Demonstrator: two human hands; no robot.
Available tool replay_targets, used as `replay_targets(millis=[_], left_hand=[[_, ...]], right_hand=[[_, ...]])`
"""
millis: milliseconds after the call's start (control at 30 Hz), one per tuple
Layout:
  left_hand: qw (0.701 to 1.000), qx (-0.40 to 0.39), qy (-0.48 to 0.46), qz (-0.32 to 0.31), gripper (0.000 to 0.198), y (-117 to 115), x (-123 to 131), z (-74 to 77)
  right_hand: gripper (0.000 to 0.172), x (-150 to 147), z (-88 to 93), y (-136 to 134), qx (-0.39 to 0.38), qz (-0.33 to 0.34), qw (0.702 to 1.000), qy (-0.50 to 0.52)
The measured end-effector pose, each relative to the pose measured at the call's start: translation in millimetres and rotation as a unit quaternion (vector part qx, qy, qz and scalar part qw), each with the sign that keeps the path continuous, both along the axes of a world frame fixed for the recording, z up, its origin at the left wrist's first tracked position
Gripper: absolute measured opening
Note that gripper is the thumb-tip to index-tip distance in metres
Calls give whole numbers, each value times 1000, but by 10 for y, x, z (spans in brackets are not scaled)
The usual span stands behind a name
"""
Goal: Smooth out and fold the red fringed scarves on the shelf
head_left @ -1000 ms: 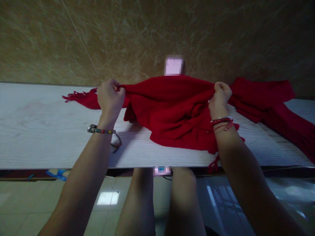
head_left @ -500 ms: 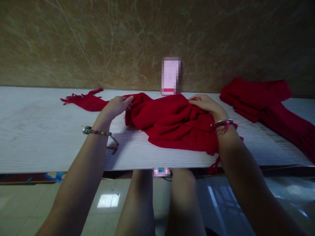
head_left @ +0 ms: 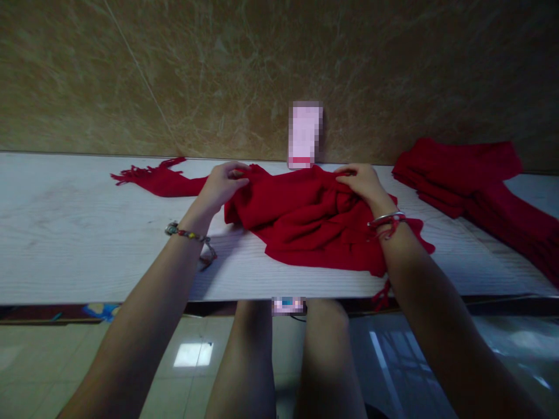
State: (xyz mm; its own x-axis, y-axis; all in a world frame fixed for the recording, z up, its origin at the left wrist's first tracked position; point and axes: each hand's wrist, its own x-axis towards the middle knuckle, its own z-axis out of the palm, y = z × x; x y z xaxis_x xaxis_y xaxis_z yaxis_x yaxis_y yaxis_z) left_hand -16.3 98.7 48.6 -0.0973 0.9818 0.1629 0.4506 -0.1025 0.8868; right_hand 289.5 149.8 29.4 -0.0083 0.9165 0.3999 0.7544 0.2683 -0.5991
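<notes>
A red fringed scarf point(head_left: 288, 203) lies bunched and creased on the white wood-grain table point(head_left: 65, 244), one fringed end stretching out to the left. My left hand point(head_left: 227, 183) is closed on the scarf's upper left part, thumb and fingers pinching the cloth. At the upper right of the bunched cloth, my right hand point(head_left: 360, 183) grips it between thumb and fingers. Another fringe hangs over the table's front edge, beside my right forearm. Some folds under both hands are hidden.
A second red scarf point(head_left: 458, 174) lies folded at the right, its long end running toward the front edge. Against the brown marbled wall point(head_left: 209, 75) stands a blurred-out pink and white item point(head_left: 304, 134). My knees are below the table's front edge.
My left hand has moved right along the scarf's upper edge and its fingers have drawn together on the cloth. My right hand has shifted slightly, with its fingers more bent.
</notes>
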Motion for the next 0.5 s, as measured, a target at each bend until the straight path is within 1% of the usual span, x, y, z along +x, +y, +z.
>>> replay_targets(millis=[67,100,167,233,300,333,367,400,433,467,500], left_hand=[[1000,12,-23,9,39,-24,1,55],[999,28,-31,26,38,-37,-4,87],[993,72,-44,82,32,-60,-35,160],[980,104,-57,157,28,-77,-95,234],[969,104,-64,217,29,-92,-168,292],[966,96,-62,233,30,-101,-202,308],[969,81,-58,228,30,-111,-232,315],[978,51,-47,198,28,-124,-255,313],[989,5,-27,144,26,-138,-273,303],[996,-54,3,68,22,-155,-284,289],[992,-119,42,-17,17,-172,-289,272]], right_hand=[[18,20,14,27,34,-29,997,64],[17,32,26,43,57,-37,993,96],[16,65,55,86,113,-48,979,164],[15,107,88,134,163,-67,956,236],[14,150,113,173,186,-87,936,287],[13,169,120,182,187,-93,931,300],[12,184,125,179,180,-98,930,306],[11,196,127,163,163,-97,932,308],[11,206,130,133,137,-89,938,306],[10,213,132,88,107,-73,946,298],[8,218,137,31,72,-50,955,285]])
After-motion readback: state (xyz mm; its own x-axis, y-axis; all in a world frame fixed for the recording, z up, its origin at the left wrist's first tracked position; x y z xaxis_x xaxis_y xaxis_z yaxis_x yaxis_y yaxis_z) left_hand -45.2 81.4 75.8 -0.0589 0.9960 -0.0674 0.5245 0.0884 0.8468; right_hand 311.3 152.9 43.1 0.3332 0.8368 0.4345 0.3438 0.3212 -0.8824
